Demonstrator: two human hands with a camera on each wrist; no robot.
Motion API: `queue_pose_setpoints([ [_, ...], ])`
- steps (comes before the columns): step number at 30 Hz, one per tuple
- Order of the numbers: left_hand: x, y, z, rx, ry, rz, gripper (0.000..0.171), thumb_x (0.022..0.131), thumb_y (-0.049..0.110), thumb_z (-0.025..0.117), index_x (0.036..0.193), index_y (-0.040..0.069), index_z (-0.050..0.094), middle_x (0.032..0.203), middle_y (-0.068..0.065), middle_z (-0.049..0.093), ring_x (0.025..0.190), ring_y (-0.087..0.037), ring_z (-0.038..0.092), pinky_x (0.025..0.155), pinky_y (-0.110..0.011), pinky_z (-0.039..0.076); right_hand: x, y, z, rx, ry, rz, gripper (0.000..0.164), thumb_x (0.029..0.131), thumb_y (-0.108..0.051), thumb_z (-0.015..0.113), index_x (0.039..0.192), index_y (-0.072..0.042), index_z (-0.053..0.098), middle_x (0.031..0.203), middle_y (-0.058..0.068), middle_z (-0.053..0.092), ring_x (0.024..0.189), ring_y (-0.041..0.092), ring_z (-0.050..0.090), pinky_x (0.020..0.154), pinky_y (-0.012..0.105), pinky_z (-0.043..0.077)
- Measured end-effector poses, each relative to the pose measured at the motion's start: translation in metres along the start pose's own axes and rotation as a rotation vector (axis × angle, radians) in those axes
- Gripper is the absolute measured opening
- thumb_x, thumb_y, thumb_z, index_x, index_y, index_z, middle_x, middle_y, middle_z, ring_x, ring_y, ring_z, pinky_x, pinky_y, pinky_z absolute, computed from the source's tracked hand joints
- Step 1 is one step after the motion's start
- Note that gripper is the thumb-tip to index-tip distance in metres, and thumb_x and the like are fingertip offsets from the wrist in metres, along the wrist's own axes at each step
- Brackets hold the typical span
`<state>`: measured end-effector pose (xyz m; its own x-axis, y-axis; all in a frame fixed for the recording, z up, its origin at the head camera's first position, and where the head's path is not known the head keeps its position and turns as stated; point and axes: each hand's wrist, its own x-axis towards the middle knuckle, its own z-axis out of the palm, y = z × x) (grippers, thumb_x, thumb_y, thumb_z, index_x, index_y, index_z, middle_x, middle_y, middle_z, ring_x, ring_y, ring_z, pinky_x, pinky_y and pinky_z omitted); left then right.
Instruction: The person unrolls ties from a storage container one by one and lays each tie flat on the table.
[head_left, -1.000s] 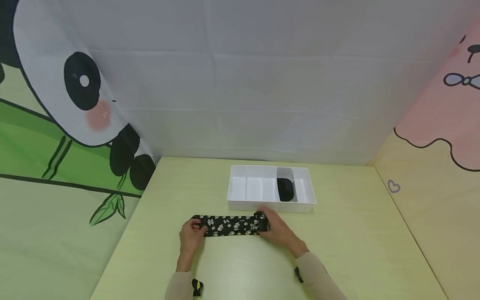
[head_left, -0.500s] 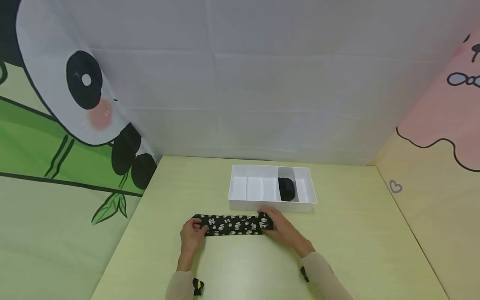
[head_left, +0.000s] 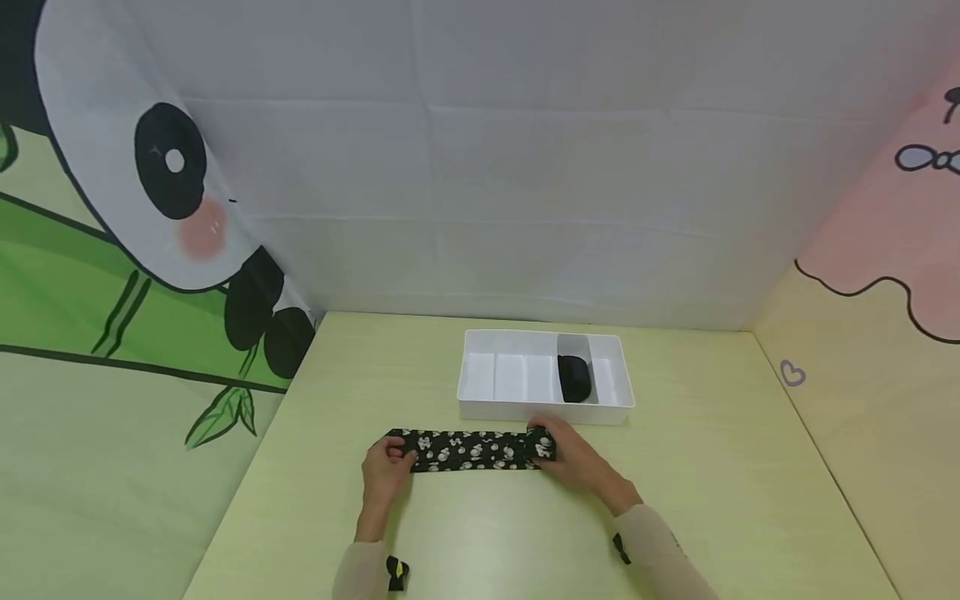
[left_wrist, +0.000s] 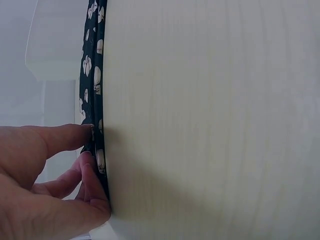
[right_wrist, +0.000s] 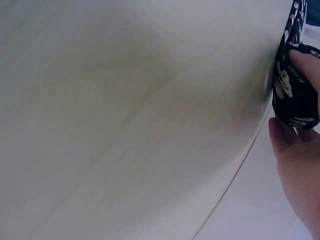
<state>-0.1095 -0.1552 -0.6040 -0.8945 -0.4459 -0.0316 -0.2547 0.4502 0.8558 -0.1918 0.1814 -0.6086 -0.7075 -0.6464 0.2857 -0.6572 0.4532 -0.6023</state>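
Note:
A folded black cloth strip with a pale print lies across the table in front of me. My left hand pinches its left end, fingers curled over the edge; in the left wrist view the thumb and fingertips meet at the layered cloth. At the other end the strip thickens into a rolled part. My right hand grips this roll, thumb on the near side and fingers at the far side. The right wrist view shows the bulging cloth roll between thumb and fingers.
Just behind the cloth stands a white divided tray, close to my right fingers. A black rounded object sits in one of its compartments. A pale wall sheet rises at the table's back edge.
My right hand has moved to the right with the roll, and the flat stretch of cloth between the hands has grown longer. The left hand stays at its end.

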Motion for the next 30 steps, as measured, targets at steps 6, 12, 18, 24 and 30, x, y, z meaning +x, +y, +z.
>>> queue_pose_setpoints([
  [6, -0.001, 0.001, 0.002, -0.002, 0.005, -0.002, 0.026, 0.088, 0.000, 0.076, 0.109, -0.010, 0.064, 0.090, -0.015, 0.060, 0.080, -0.024, 0.060, 0.066, -0.029, 0.046, -0.005, 0.007, -0.001, -0.016, 0.042, -0.035, 0.058, 0.081, 0.003, 0.084, 0.130, -0.002, 0.054, 0.129, 0.012, 0.060, 0.122, 0.030, 0.057, 0.105, 0.050, 0.046],
  [12, 0.000, 0.000, 0.002, 0.006, 0.000, 0.010, 0.026, 0.088, 0.001, 0.075, 0.109, -0.010, 0.064, 0.090, -0.015, 0.061, 0.080, -0.025, 0.061, 0.067, -0.032, 0.047, -0.010, 0.009, -0.006, 0.018, 0.024, 0.005, 0.059, 0.081, 0.004, 0.084, 0.131, -0.001, 0.053, 0.130, 0.013, 0.059, 0.124, 0.030, 0.056, 0.107, 0.050, 0.045],
  [18, 0.000, 0.000, 0.001, 0.004, -0.006, 0.011, 0.027, 0.088, 0.001, 0.075, 0.110, -0.010, 0.064, 0.091, -0.016, 0.060, 0.081, -0.026, 0.061, 0.068, -0.034, 0.047, -0.014, 0.013, -0.011, 0.006, 0.020, 0.002, 0.058, 0.080, 0.004, 0.085, 0.129, -0.001, 0.054, 0.129, 0.011, 0.059, 0.124, 0.028, 0.056, 0.107, 0.047, 0.045],
  [24, 0.000, 0.000, 0.001, 0.001, -0.006, 0.007, 0.027, 0.089, 0.001, 0.075, 0.111, -0.010, 0.064, 0.092, -0.017, 0.060, 0.082, -0.026, 0.060, 0.069, -0.034, 0.047, -0.019, 0.019, -0.017, -0.007, 0.032, -0.034, 0.058, 0.077, 0.005, 0.086, 0.127, 0.000, 0.055, 0.128, 0.012, 0.060, 0.121, 0.028, 0.057, 0.105, 0.047, 0.046],
  [30, 0.000, 0.001, 0.000, 0.004, -0.008, 0.004, 0.027, 0.089, 0.002, 0.075, 0.110, -0.010, 0.064, 0.092, -0.017, 0.061, 0.082, -0.026, 0.061, 0.070, -0.035, 0.047, -0.020, 0.020, -0.024, -0.030, -0.009, -0.007, 0.057, 0.079, 0.002, 0.086, 0.127, -0.002, 0.056, 0.129, 0.011, 0.059, 0.123, 0.029, 0.055, 0.106, 0.048, 0.044],
])
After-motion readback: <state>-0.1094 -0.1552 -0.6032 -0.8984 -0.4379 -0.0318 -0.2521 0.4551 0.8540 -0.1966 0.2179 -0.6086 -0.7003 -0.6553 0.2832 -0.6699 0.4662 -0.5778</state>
